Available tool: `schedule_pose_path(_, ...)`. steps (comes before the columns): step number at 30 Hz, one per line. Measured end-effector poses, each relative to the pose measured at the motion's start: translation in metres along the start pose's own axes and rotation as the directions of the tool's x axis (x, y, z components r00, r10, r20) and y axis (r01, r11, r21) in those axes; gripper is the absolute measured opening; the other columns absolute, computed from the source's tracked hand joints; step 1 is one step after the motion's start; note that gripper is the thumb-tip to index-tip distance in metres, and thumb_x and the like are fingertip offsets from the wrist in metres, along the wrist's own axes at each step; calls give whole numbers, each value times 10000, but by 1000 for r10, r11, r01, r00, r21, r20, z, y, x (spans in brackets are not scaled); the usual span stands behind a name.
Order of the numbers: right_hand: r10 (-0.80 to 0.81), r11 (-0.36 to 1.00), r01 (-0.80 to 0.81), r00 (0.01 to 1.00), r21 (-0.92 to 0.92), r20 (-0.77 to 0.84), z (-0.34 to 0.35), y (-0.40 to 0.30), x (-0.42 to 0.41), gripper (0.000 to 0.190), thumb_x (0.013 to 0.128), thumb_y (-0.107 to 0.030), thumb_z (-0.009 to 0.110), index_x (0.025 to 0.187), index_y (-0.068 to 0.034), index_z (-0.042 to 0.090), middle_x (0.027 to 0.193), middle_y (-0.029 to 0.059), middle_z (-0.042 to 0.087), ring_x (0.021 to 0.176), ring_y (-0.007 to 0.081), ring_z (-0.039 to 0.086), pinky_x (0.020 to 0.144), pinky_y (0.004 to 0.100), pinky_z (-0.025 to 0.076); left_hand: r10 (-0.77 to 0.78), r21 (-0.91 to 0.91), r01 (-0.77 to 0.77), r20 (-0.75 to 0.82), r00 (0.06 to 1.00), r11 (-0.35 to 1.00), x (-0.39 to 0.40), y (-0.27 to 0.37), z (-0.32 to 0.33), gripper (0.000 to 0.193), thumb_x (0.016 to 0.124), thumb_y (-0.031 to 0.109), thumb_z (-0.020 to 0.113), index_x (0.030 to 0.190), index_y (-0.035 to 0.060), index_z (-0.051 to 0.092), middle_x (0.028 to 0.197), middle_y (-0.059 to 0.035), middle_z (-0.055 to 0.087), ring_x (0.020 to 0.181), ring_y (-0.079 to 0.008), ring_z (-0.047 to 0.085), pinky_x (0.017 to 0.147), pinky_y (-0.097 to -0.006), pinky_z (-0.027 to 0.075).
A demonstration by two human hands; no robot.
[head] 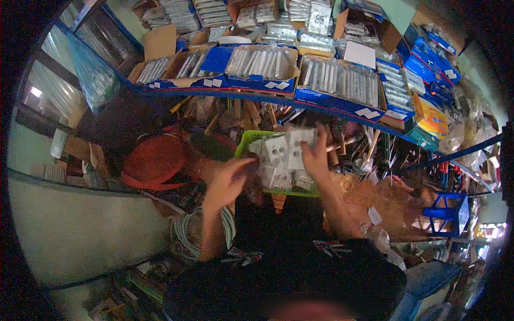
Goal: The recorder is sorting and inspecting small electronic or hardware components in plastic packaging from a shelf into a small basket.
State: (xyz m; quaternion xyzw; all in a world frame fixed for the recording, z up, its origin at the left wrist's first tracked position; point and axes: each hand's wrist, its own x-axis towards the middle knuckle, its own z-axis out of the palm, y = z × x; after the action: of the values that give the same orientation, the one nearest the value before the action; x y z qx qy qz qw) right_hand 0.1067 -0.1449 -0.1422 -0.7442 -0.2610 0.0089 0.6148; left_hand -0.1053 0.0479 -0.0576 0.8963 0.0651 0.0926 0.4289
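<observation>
A lime-green plastic basket [249,138] stands before me, holding clear plastic packets with pale cards inside. My right hand [316,156] is at the basket's right side, its thumb and fingers around the edge of a blurred clear packet with a pale card [297,150] that has dark round marks. At the basket's left side, my left hand [229,182] is half curled, thumb and fingers apart, with nothing visible in it. Another packet with a white card [276,151] lies in the basket between the hands.
Blue cardboard boxes [261,83] full of upright packets line a blue metal shelf above the basket. A red plastic basin [154,160] is at the left, near a coiled pale hose [186,232]. A blue plastic stool [445,214] stands on the brown floor at the right.
</observation>
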Motion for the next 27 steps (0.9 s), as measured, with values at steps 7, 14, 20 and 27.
schedule_pose_path(7, 31, 990, -68, 958, 120, 286, 76, -9, -15, 806, 883, -64, 609, 1561, 30, 184, 1468, 356, 417, 1363, 461, 456, 1124, 441, 390, -95, 24, 109, -332, 938, 994, -16, 4, -33, 450, 800, -32, 596, 1237, 48, 671, 1185, -201, 681, 1127, -364, 660, 963, -384, 495)
schedule_pose_path(14, 73, 971, 33, 904, -239, 420, 88, -28, -20, 745, 883, -68, 675, 1530, -81, 305, 1045, 336, 658, 971, 497, 663, 837, 530, 528, -62, 12, 79, -503, 862, 997, -27, -8, -47, 446, 786, -2, 583, 1224, 5, 670, 1158, -164, 698, 1094, -284, 674, 971, -365, 490)
schedule_pose_path(20, 90, 972, -5, 932, -237, 350, 72, -41, -16, 623, 895, -139, 701, 1429, -35, 400, 812, 265, 668, 764, 451, 686, 704, 517, 535, -266, -241, 157, -530, 805, 958, -35, -31, -42, 419, 838, 24, 573, 1245, 5, 666, 1125, -165, 704, 1060, -240, 673, 955, -354, 498)
schedule_pose_path(27, 20, 936, 70, 967, -344, 253, 75, -21, -16, 572, 857, -195, 743, 1337, -28, 481, 674, 184, 627, 652, 403, 669, 582, 487, 514, -255, 180, 332, -349, 902, 926, 5, -19, 34, 375, 857, 214, 730, 1184, 33, 692, 1083, -218, 697, 992, -319, 688, 875, -418, 539)
